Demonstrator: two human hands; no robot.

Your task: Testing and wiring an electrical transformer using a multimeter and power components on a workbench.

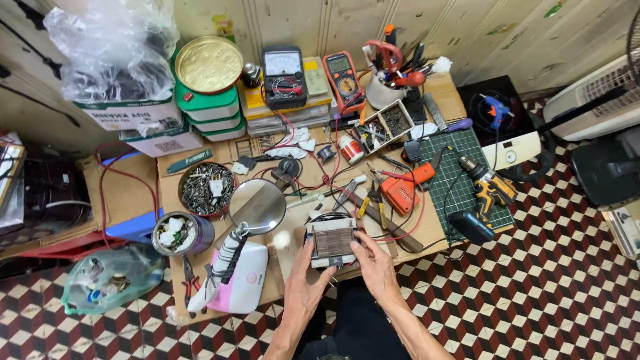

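1. Left hand (303, 270): curled closed on the left side of the transformer block (331, 241), thumb up over its near-left corner.
2. Right hand (373, 260): closed on the block's right side, fingers laid along that edge.
3. Transformer block: a squat, boxy part with a striped, laminated-looking top, resting on the cardboard worktop (287, 257) at its near edge, held between both hands. Likely dense and heavy for its bulk, rigid, with hard metal edges; the thin leads around it look like the fragile part. Best gripped by the two opposite side faces, as now, clear of the wires.
4. Left of the block: round magnifier lens (257, 206), with a white-and-pink case (243, 280) nearer the person.
5. Beyond the block: pliers (373, 200) and an orange tool (403, 190).
6. Right of the block: green cutting mat (460, 180) bearing a yellow cordless drill (490, 187).
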